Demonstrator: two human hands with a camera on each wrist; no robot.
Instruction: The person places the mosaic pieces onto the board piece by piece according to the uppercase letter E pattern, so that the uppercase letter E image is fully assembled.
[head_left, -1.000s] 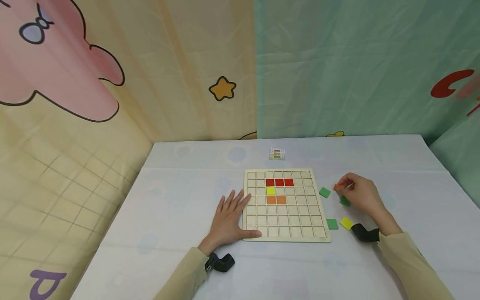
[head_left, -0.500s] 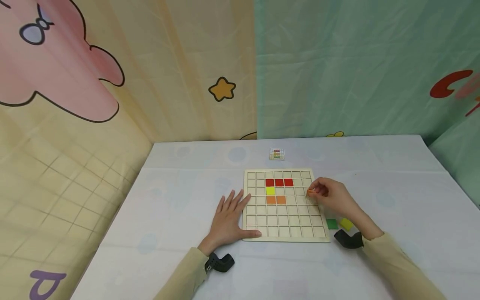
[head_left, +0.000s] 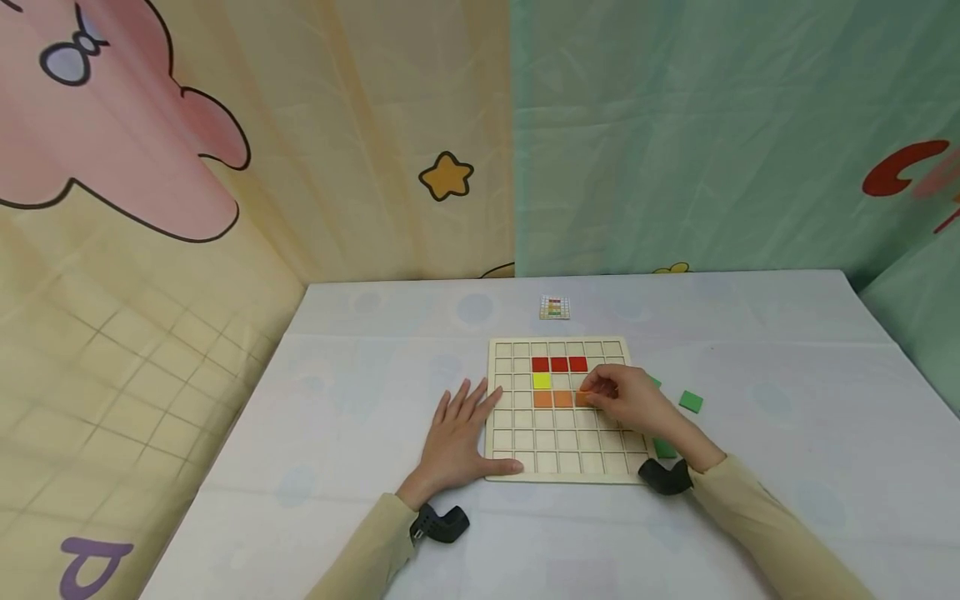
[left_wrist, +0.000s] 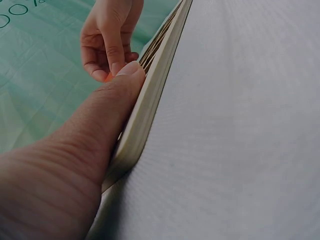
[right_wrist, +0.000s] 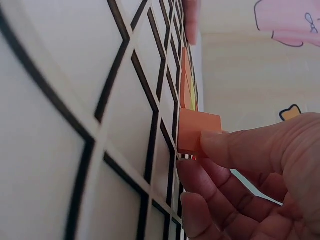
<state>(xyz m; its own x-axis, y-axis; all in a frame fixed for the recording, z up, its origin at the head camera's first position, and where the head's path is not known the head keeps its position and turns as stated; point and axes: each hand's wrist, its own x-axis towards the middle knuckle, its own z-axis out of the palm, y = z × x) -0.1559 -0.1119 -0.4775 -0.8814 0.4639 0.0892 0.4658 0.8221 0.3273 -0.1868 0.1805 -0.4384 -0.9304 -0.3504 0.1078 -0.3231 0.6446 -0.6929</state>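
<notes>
A wooden grid board lies on the table, with three red tiles, a yellow tile and two orange tiles set in its squares. My right hand pinches a third orange tile between thumb and fingers. That tile stands tilted with its lower edge at the grid, just right of the two orange ones. My left hand rests at the board's left side, fingers spread straight; its thumb lies over the near left corner.
Green tiles lie on the table right of the board, some partly behind the right hand and wrist. A small pattern card sits beyond the board's far edge. Black wrist cameras are strapped on both forearms. Printed curtains hang behind the table.
My right hand has carried the orange tile leftward from the loose tiles onto the board, beside the two orange tiles. The left hand has stayed in place.
</notes>
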